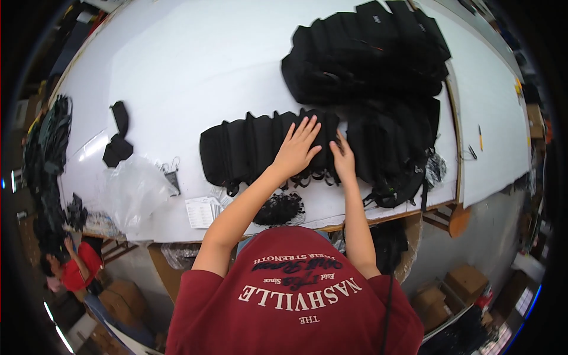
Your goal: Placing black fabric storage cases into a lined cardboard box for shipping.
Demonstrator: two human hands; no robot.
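L hand (296, 149) is laid flat, fingers spread, on the row of black fabric pieces (260, 148) overlapped mid-table; R hand (343, 158) is pressed at the row's right end, fingers curled onto the fabric, nothing gripped. Risk: overlap could be fanned out of line if soft cloth is dragged under the palms. Matte, limp, ribbed-looking panels w/ strap loops. Beyond, bulky black backpacks (367, 53) are stacked on the smooth white table (177, 65).

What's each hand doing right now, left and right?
Left hand: open, fingers spread, palm flat on the row of black bags.
Right hand: open, fingers resting on the same row's right end; holding nothing.
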